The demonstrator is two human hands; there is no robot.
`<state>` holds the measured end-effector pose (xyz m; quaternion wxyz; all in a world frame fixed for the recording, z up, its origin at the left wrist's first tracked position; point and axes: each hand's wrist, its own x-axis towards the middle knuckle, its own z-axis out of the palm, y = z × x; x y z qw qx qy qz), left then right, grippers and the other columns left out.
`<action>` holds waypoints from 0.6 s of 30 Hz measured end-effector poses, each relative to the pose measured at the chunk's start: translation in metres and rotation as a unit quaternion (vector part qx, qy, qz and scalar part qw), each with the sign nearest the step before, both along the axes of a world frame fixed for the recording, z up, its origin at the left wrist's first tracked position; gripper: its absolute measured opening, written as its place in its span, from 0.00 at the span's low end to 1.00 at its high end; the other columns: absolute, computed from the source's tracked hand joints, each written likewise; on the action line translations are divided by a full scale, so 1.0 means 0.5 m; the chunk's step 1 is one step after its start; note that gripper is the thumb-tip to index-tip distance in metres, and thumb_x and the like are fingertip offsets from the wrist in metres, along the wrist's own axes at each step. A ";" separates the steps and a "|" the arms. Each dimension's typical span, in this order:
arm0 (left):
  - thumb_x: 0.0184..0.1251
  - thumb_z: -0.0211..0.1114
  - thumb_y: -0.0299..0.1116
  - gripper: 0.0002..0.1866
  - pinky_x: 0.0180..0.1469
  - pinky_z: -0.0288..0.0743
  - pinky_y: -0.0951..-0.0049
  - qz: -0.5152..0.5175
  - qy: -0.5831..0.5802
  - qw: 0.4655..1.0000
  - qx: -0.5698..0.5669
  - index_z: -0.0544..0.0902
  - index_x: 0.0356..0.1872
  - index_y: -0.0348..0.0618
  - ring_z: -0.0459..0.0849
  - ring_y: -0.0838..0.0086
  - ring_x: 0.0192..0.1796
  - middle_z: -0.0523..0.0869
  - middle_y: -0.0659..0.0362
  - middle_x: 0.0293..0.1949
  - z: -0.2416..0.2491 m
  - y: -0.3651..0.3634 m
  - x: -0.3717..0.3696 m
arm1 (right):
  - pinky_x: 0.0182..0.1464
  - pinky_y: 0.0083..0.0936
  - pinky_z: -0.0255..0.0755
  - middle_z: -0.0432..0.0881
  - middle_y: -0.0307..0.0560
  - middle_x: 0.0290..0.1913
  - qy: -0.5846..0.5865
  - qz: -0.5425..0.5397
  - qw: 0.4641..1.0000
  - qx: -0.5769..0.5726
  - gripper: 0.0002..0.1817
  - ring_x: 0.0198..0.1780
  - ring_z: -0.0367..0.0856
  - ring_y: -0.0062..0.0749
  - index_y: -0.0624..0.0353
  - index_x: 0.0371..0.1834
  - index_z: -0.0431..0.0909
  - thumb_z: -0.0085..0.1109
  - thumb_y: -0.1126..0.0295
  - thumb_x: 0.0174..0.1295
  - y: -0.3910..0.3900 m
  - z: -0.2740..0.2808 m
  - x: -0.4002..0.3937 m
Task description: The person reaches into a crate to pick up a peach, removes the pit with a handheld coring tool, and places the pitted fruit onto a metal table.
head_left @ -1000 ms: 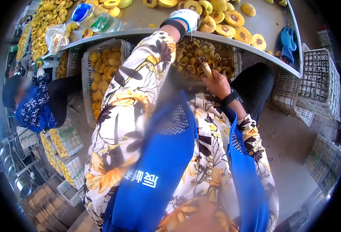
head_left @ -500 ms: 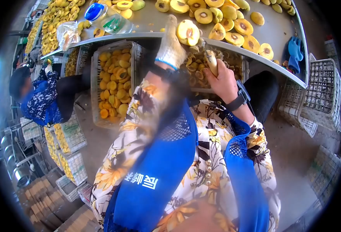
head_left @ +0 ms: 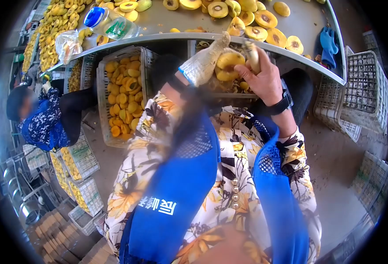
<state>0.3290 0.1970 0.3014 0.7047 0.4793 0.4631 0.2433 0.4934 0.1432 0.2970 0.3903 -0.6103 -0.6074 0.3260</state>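
Hands: your gloved left hand [head_left: 203, 64] holds a yellow fruit [head_left: 230, 66], seemingly in two halves, just your side of the metal table's raised edge. One glove finger is stretched out toward that edge; contact cannot be told. The other glove fingers are partly hidden, bent about the fruit. Your bare right hand [head_left: 264, 81] has its fingers closed round the pale handle of a tool [head_left: 252, 57], held upright and blurred; the thumb lies at the fruit's side. Working end not legible. Room: the two hands are close together, with the fruit between them. The edge of the table [head_left: 308, 26] curves past beyond both hands and bends away at your right. Below them sits a scrap crate [head_left: 229, 95] holding cut pieces. To your left, a fruit crate [head_left: 100, 101] stands apart from the glove; to your right, your knee lies beyond the wrist. Surface: grey metal, fruit halves [head_left: 264, 20] grouped past the hands, cut faces mostly up. A blue-capped bottle [head_left: 114, 25] lies on its side at left, a plastic bag [head_left: 68, 44] by the edge, a blue glove [head_left: 329, 46] near the right corner. Surroundings: white crates [head_left: 363, 88] at far right; a co-worker [head_left: 48, 116] at far left.
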 end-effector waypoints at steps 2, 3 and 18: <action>0.65 0.40 0.61 0.33 0.33 0.74 0.80 -0.005 -0.047 0.998 -0.047 0.73 0.53 0.42 0.80 0.79 0.35 0.81 0.59 0.39 -0.021 0.001 0.002 | 0.37 0.30 0.74 0.80 0.54 0.32 -0.045 0.047 0.996 0.066 0.26 0.35 0.80 0.46 0.57 0.49 0.72 0.63 0.58 0.48 0.010 -0.032 0.006; 0.65 0.40 0.60 0.33 0.36 0.74 0.78 -0.025 -0.096 0.994 -0.040 0.71 0.54 0.41 0.79 0.78 0.38 0.80 0.59 0.41 -0.014 -0.001 -0.005 | 0.37 0.30 0.74 0.81 0.54 0.32 -0.067 0.071 0.990 0.099 0.25 0.35 0.80 0.46 0.57 0.49 0.72 0.63 0.58 0.49 0.015 -0.042 0.008; 0.71 0.43 0.46 0.22 0.45 0.73 0.76 0.260 -0.011 0.911 0.321 0.76 0.45 0.35 0.78 0.75 0.42 0.80 0.57 0.41 -0.199 0.009 0.013 | 0.33 0.44 0.69 0.77 0.65 0.28 -0.092 -0.032 0.993 -0.065 0.19 0.34 0.75 0.61 0.63 0.37 0.69 0.56 0.57 0.56 -0.029 -0.075 -0.060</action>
